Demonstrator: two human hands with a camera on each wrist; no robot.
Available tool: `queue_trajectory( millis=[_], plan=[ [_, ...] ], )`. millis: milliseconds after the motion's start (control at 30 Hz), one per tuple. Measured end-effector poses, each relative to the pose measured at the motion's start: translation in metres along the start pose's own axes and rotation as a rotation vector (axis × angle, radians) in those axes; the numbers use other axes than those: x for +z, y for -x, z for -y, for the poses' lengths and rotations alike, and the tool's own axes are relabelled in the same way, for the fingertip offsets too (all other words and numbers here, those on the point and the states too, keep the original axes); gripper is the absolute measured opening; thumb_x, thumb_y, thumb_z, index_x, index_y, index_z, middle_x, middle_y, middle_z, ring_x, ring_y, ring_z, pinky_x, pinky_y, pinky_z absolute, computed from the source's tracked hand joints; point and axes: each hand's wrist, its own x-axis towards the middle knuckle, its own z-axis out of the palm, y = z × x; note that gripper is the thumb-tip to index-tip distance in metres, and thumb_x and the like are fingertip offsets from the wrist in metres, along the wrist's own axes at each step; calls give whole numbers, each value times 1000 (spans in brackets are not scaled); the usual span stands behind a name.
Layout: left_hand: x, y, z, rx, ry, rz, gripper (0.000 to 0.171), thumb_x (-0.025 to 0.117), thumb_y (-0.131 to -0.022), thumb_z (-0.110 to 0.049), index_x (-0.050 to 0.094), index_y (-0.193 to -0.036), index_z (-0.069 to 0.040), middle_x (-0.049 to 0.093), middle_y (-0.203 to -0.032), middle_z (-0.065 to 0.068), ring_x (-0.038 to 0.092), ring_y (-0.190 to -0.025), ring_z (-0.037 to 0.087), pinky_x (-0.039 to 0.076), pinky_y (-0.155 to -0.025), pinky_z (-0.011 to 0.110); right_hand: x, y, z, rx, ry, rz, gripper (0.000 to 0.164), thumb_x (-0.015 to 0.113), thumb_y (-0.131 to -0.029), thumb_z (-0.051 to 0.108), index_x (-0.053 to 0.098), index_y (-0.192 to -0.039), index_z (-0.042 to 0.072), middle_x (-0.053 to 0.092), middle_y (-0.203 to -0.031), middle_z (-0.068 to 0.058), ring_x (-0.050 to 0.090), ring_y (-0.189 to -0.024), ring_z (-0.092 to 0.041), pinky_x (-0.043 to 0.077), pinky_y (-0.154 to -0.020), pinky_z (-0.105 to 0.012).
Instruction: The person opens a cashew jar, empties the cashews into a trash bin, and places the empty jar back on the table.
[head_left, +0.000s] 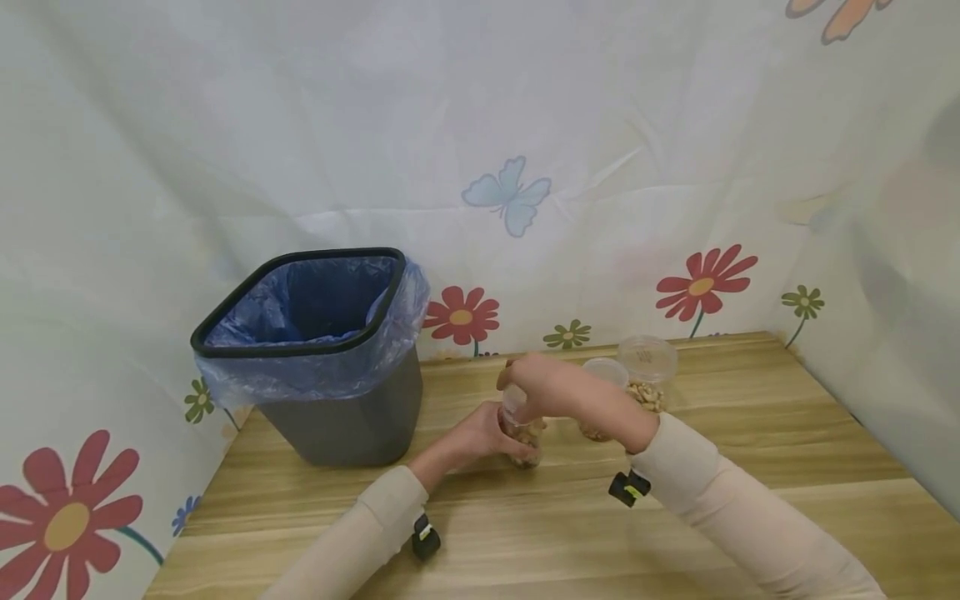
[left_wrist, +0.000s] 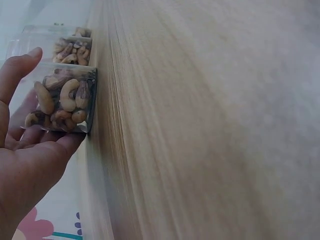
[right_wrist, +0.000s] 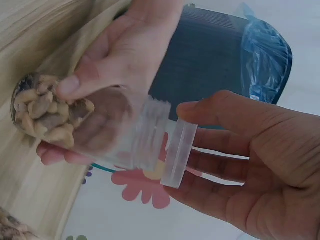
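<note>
My left hand point(head_left: 480, 433) grips a clear jar point(right_wrist: 55, 120) partly filled with cashews, its fingers and thumb round the lower body. In the left wrist view the jar's base is close to the wooden table. My right hand point(head_left: 551, 387) pinches a translucent white lid point(right_wrist: 179, 154) by its rim at the jar's mouth. The right wrist view shows the lid tilted against the threaded neck point(right_wrist: 152, 132), with a gap at one side. Behind the hands stand more clear jars of nuts point(head_left: 647, 396), partly hidden by my right forearm.
A dark grey bin point(head_left: 345, 425) lined with a blue plastic bag point(head_left: 375, 371) stands on the table at the left. The wooden table point(head_left: 570, 533) ends against a white flower-print curtain point(head_left: 570, 258) at the back. A similar sheet point(head_left: 900, 333) hangs at the right.
</note>
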Motion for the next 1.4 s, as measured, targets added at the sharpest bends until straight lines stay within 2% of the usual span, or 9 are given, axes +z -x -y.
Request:
queue_trajectory(
  millis=[133,333,433,633,833,967,1133,1267,1400],
  plan=[
    [-1,1,0,15,5,16,38,86,-82,-8,72,-118,-10,72,-120,11,65,-102,12,50,-90,28,-5,3,-2,16,-8,-23,46,82,-87,24,70,-126,4,65,-130,-12,62,-116,-28,54,-93,-41],
    [0,3,1,6,-6,3,42,87,-82,-13,72,-120,-19,73,-121,5,62,-101,10,47,-87,28,-6,8,-7,35,-52,-38,49,81,-88,31,69,-128,5,65,-130,-12,63,-116,-28,54,-94,-42],
    [1,4,2,-2,1,-13,45,88,-81,-14,71,-123,-18,73,-121,2,63,-103,10,48,-88,28,-6,10,-10,26,-56,-49,50,81,-89,34,69,-127,5,67,-127,-11,64,-115,-28,53,-95,-43],
    [3,4,4,5,20,-61,53,86,-82,-10,66,-131,-6,72,-121,6,65,-106,13,50,-90,28,-5,14,-18,-5,-38,-67,44,81,-89,28,70,-125,6,71,-122,-8,66,-112,-27,55,-91,-41],
    [3,7,2,7,-28,-145,54,90,-77,-11,68,-127,-9,72,-117,4,63,-103,14,50,-90,30,-1,18,-27,-11,-36,-79,40,80,-89,18,68,-125,5,70,-123,-9,66,-109,-25,56,-89,-39],
    [1,10,3,-13,-38,-186,55,92,-74,-12,70,-124,-10,72,-113,4,64,-98,13,51,-87,29,6,22,-32,6,-43,-84,43,82,-88,21,65,-126,5,68,-124,-9,65,-112,-25,55,-91,-40],
    [-3,15,6,-37,46,-187,48,89,-78,-9,70,-122,-9,73,-111,12,66,-94,14,53,-83,28,20,27,-40,-11,-46,-126,42,84,-86,23,63,-119,7,66,-118,-7,65,-108,-25,55,-88,-39],
    [-6,17,8,-23,69,-181,49,87,-81,-8,68,-126,-5,72,-113,14,67,-94,14,54,-83,26,34,28,-45,-10,-106,-134,40,86,-84,18,58,-111,7,64,-109,-7,64,-96,-22,54,-82,-38],
    [-8,19,9,-1,71,-181,50,86,-81,-7,67,-127,-3,73,-111,11,68,-94,13,54,-82,26,47,27,-49,1,-153,-139,42,87,-81,11,53,-105,7,61,-95,-8,56,-80,-17,50,-73,-34]
  ],
)
